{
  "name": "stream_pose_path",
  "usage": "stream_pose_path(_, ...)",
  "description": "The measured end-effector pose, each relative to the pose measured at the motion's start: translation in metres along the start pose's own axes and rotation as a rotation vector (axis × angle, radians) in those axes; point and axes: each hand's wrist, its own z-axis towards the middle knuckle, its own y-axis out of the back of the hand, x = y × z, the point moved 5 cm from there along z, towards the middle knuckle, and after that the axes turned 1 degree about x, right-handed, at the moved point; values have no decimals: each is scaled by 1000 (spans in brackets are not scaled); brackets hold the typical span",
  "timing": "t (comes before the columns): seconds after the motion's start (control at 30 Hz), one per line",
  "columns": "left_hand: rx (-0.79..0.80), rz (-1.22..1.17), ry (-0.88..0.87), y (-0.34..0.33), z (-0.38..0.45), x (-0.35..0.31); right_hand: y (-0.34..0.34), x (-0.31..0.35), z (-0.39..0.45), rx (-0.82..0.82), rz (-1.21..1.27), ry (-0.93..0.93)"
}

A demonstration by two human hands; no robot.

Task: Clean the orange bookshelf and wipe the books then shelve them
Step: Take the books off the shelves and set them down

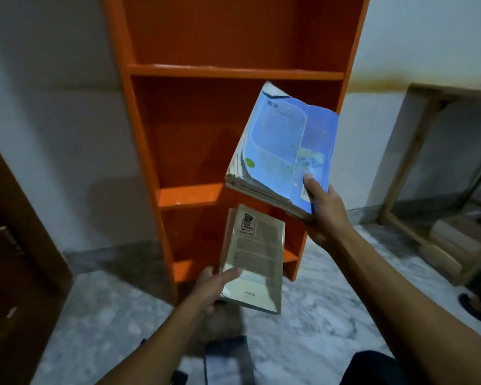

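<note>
- We think we are at the shelving step: we have books in both hands, right in front of the orange bookshelf [178, 112], and its shelves look bare.
- Our right hand [324, 209] is up high. Its thumb lies on top and its fingers curl under a stack of books with a blue cover [286, 145]. The stack tilts and hangs in the air by the middle shelf.
- Our left hand [214, 287] is lower down. It holds a pale book [254, 262] by its near corner, with one finger flat on the cover. This book is near the lowest shelf.
- Next, we think we need to turn a book upright and slide it onto a shelf.
- The blue stack looks floppy and loose, so it could slip.
</note>
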Motion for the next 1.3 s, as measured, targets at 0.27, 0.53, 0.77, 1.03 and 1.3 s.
stream_pose_path(0.27,-9,27,263,34,-25,163,55,-105,-61,-71,-94,-232)
stream_pose_path(0.53,-62,-136,501,30,-55,255,94,-216,-115,-53,-150,-476)
stream_pose_path(0.77,-162,-188,554,44,-47,290,141,-293,-154,-60,-270,-721)
stream_pose_path(1.03,-322,-101,596,101,-45,301,176,-352,-199,-25,-299,-909)
stream_pose_path(1.3,-500,116,294,123,-27,258,203,-401,-234,22,-854,-981)
